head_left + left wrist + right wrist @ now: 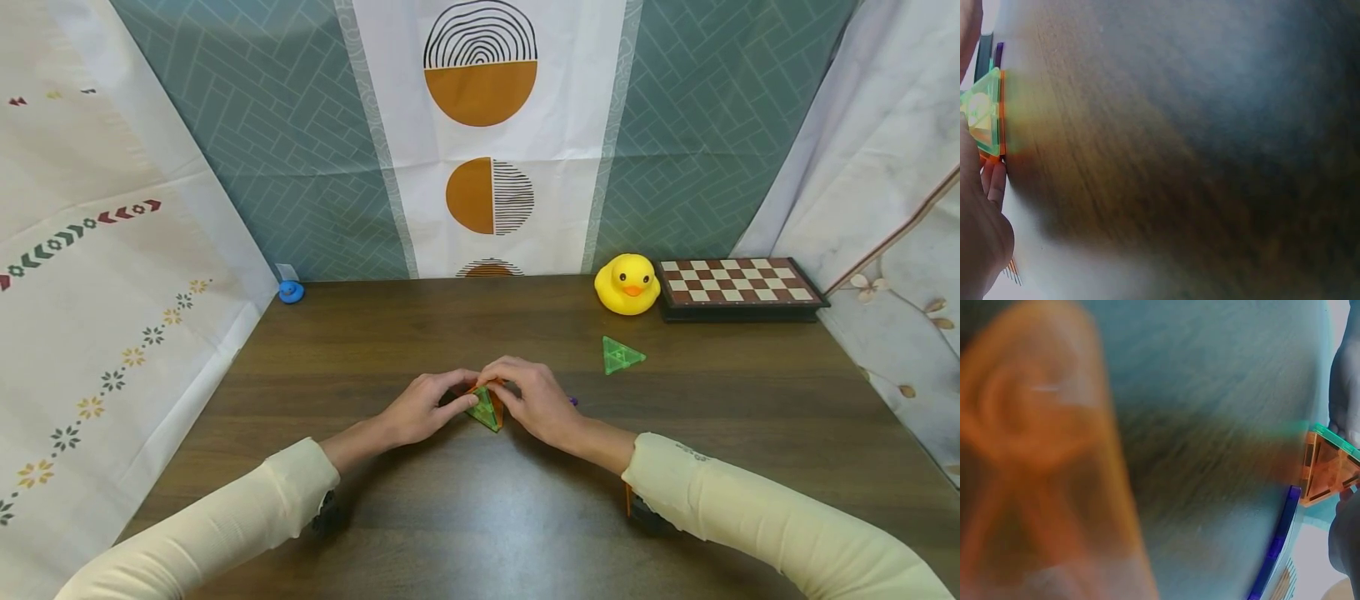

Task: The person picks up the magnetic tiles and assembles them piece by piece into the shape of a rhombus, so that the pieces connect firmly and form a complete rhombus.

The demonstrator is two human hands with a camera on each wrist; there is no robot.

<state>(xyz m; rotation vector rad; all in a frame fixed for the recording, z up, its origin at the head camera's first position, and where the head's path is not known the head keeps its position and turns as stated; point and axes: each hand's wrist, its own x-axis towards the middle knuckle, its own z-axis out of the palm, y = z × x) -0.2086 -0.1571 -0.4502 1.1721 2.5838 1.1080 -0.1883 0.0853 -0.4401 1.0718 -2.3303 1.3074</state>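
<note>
Translucent triangular magnetic tiles lean together in a small pyramid between the two hands. A green triangular tile faces the person, and an orange triangular tile forms the side toward the right hand. My left hand grips the pyramid from the left, thumb on the green face and fingers behind. From the right, my right hand pinches the orange tile near the top. The fingers partly hide the pyramid's far side. Behind the right hand lies a purple tile, mostly hidden in the head view.
A loose green triangular tile lies at the back right. Beyond it stand a yellow rubber duck and a checkered game box. A small blue duck sits at the far left corner. An orange tile looms beside the right wrist.
</note>
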